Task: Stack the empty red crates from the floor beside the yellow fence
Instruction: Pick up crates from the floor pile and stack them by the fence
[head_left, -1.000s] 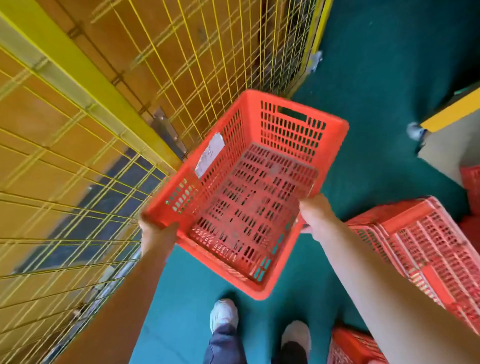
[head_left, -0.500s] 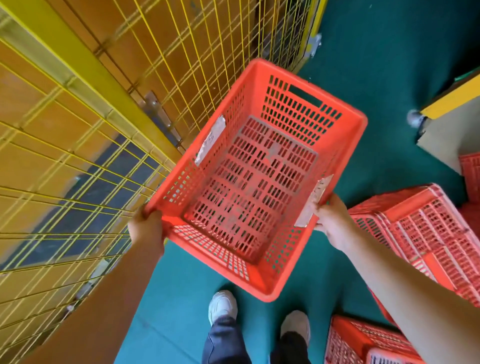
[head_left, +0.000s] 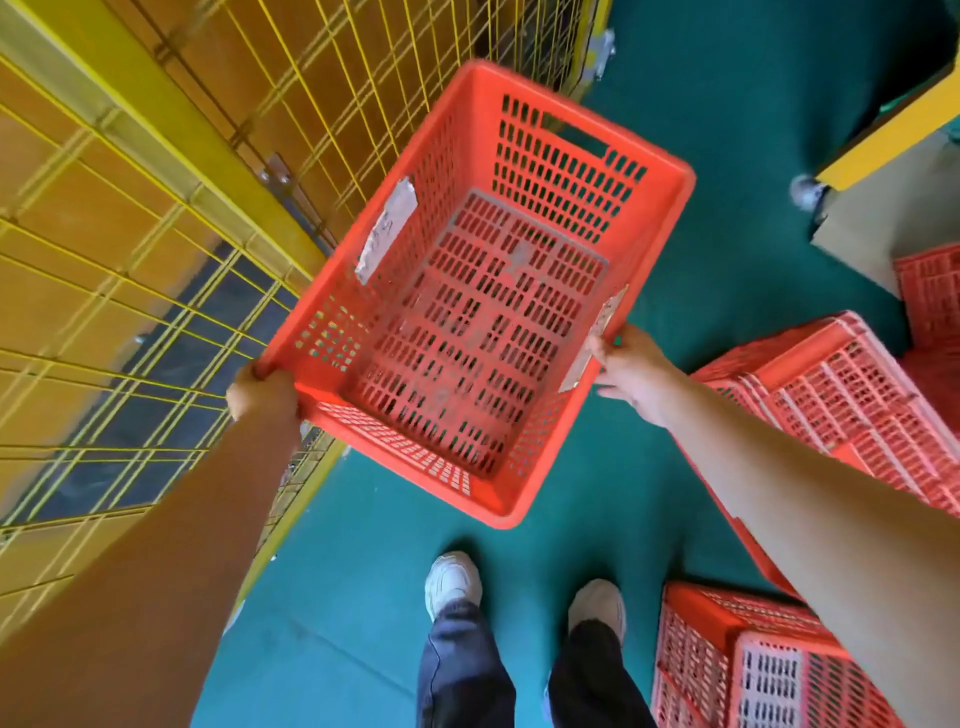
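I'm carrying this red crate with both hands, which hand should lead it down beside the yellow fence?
Probably the left. The left hand grips the corner of the crate nearest the yellow fence, so it can guide that edge down. The right hand holds the far rim, by the other crates.

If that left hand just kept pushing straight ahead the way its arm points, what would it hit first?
The red crate itself: the left hand grips its near corner. Beyond the crate, that line seems to lead to the yellow fence, though depth is unclear.
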